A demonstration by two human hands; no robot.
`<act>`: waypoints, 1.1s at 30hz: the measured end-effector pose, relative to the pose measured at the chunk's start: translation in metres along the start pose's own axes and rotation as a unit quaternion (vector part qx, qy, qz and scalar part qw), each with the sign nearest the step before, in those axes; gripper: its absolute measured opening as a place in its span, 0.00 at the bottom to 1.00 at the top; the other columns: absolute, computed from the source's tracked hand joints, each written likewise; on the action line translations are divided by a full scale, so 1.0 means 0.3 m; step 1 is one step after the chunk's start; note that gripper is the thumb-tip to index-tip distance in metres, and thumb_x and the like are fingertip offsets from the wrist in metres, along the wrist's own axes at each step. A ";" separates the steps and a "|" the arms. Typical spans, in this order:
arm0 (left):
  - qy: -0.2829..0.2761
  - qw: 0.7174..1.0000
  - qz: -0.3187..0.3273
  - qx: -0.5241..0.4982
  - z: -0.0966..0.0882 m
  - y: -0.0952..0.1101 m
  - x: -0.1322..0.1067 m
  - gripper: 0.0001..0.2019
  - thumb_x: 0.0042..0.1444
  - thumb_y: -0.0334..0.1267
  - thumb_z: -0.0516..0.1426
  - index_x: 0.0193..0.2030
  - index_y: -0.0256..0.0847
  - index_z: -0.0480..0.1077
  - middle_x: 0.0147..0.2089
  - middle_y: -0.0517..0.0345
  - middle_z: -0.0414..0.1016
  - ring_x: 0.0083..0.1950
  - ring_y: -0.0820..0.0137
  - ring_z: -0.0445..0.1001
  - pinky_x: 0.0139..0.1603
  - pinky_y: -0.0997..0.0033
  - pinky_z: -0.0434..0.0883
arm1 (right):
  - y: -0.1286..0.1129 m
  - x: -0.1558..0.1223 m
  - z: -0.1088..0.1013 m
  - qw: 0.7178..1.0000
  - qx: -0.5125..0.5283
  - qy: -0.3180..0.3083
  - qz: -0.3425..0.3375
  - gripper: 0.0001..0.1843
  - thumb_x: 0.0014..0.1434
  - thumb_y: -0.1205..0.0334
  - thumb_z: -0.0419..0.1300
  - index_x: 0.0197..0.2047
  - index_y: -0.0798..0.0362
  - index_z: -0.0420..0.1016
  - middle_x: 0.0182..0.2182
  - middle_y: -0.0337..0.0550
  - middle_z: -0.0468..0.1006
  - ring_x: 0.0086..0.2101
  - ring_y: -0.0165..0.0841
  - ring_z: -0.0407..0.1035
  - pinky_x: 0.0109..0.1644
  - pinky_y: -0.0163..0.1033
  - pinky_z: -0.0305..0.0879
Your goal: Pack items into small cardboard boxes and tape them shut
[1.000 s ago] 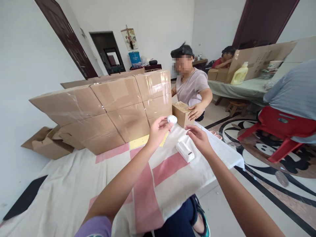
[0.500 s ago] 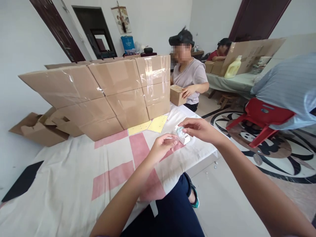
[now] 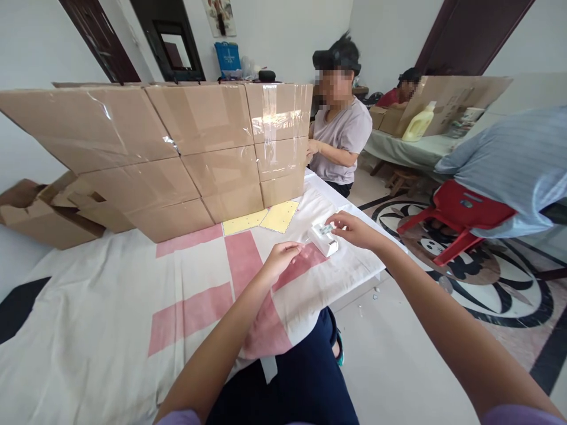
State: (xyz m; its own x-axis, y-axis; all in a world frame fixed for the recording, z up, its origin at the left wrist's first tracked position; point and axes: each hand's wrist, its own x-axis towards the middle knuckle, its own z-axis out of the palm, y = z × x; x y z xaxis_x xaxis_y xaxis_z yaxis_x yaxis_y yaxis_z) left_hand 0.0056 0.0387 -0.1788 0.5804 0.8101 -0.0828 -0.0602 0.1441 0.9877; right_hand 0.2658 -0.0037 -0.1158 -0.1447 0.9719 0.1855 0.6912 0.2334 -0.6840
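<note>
A small white tape dispenser (image 3: 328, 247) stands on the cloth near the table's right edge. A roll of clear tape (image 3: 326, 229) sits at its top, partly hidden by fingers. My right hand (image 3: 354, 229) reaches in from the right, thumb and fingers closed on the roll. Left of the dispenser, my left hand (image 3: 282, 258) is closed in a pinch. A thin, see-through strip of tape (image 3: 306, 242) shows faintly at its fingertips, on the side toward the dispenser.
Stacked cardboard boxes (image 3: 225, 150) form a wall across the table's far side. Yellow paper pieces (image 3: 281, 216) lie at its foot. Beyond, a person (image 3: 343, 133) sits by the boxes. A red chair (image 3: 472, 206) stands on the floor to the right.
The tape roll has come down onto the dispenser with my right hand. My left hand has drawn slightly left, away from it. The person opposite no longer shows a small box.
</note>
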 end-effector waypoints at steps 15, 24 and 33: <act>0.158 0.987 0.002 -0.026 0.274 -0.117 -0.094 0.10 0.60 0.37 0.56 0.48 0.40 0.70 0.37 0.54 0.82 0.20 0.77 0.61 0.23 0.74 0.56 | -0.044 0.140 -0.019 0.944 0.090 -0.133 0.288 0.07 0.56 0.63 0.61 0.38 0.51 0.67 0.23 0.38 0.75 0.16 0.26 0.64 0.18 0.30 0.46; 0.213 0.966 -0.033 -0.146 0.458 -0.142 -0.022 0.05 0.63 0.37 0.54 0.38 0.41 0.62 0.42 0.51 0.82 0.20 0.79 0.67 0.25 0.76 0.64 | -0.051 0.209 0.000 0.952 -0.197 -0.160 0.174 0.12 0.55 0.69 0.60 0.44 0.54 0.76 0.35 0.42 0.82 0.23 0.30 0.72 0.32 0.36 0.64; 0.217 0.960 -0.036 -0.174 0.557 -0.168 -0.002 0.05 0.65 0.36 0.52 0.37 0.43 0.59 0.45 0.53 0.82 0.20 0.79 0.64 0.23 0.76 0.62 | 0.002 0.213 0.019 0.951 -0.208 -0.161 0.162 0.18 0.54 0.70 0.59 0.49 0.57 0.79 0.27 0.42 0.81 0.34 0.38 0.76 0.35 0.37 0.66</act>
State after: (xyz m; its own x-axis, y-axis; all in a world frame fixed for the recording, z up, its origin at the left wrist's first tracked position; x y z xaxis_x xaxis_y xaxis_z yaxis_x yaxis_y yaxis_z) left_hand 0.1441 -0.0640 -0.2065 0.2049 0.9404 -0.2716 -0.3430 0.3289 0.8799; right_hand 0.2530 0.0587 -0.1084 -0.0393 0.9650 -0.2594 0.9473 -0.0466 -0.3168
